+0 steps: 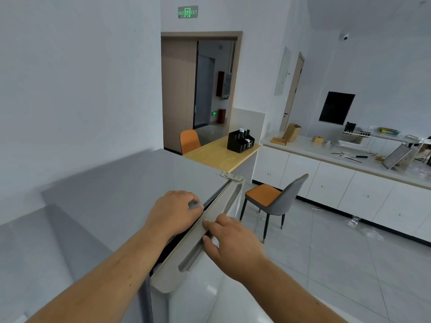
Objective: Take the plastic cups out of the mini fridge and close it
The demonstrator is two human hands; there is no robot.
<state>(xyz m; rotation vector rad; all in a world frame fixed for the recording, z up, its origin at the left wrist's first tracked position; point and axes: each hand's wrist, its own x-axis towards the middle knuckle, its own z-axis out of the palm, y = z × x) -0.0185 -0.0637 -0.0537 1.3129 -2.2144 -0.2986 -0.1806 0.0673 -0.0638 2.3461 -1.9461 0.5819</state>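
i stand over the mini fridge (130,192), looking down on its grey top. its door (198,243) is ajar: a dark gap runs between the door's upper edge and the fridge top, narrowest at the metal hinge (229,176) at the far corner and widening toward me.

my left hand (173,216) lies palm-down on the fridge top, right at the front edge, fingers curled loosely, tips at the gap. it grips nothing.

my right hand (229,241) is at the door's upper edge, thumb on the top strip and fingers tucked into the recessed handle groove (a light hold on the door, not a full fist).

plastic cups: none visible; the fridge interior is hidden behind the door from this angle, so i cannot tell where they are.

beyond the fridge: a wooden counter (219,152) just past the hinge carries a black organizer (240,141). a grey chair with an orange seat (272,199) stands on the tiled floor to the door's right.
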